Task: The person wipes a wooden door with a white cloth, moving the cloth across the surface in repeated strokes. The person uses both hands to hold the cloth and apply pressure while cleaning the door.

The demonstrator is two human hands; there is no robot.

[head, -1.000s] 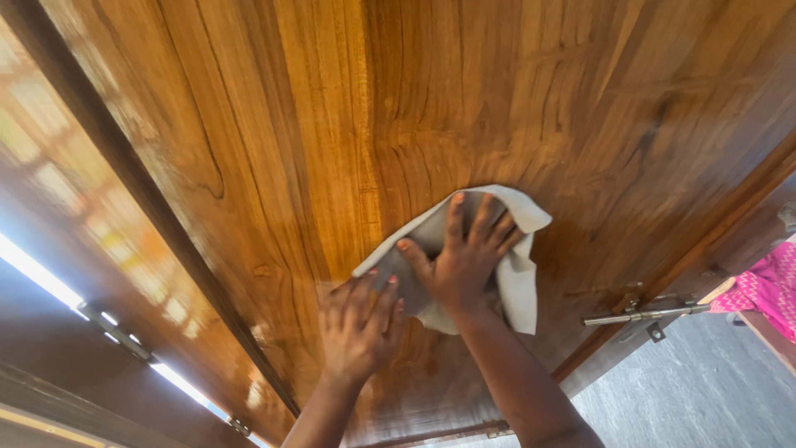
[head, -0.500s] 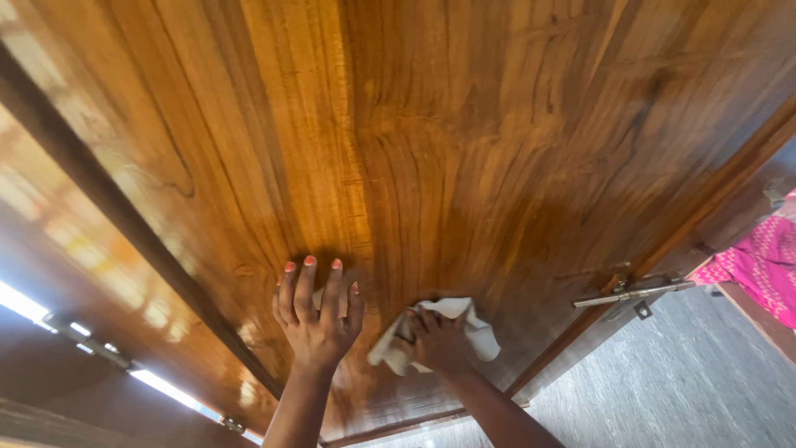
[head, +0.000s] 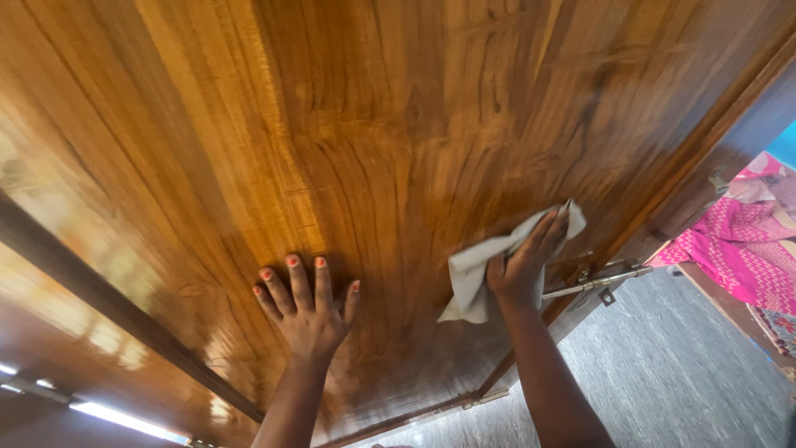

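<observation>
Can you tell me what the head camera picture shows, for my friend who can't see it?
A person's right hand presses a pale cloth against a shiny brown wooden door, near its metal bolt. Their left hand lies flat on the wood, fingers spread.

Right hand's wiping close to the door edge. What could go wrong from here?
1. The cloth under the right hand trails loose right beside the metal latch bolt; a further stroke that way could snag it or knock the fingers.
2. The left hand presses flat on the glossy wooden door; it may leave prints on the surface.
3. The door looks ajar, so pressure from both hands might swing it.
</observation>
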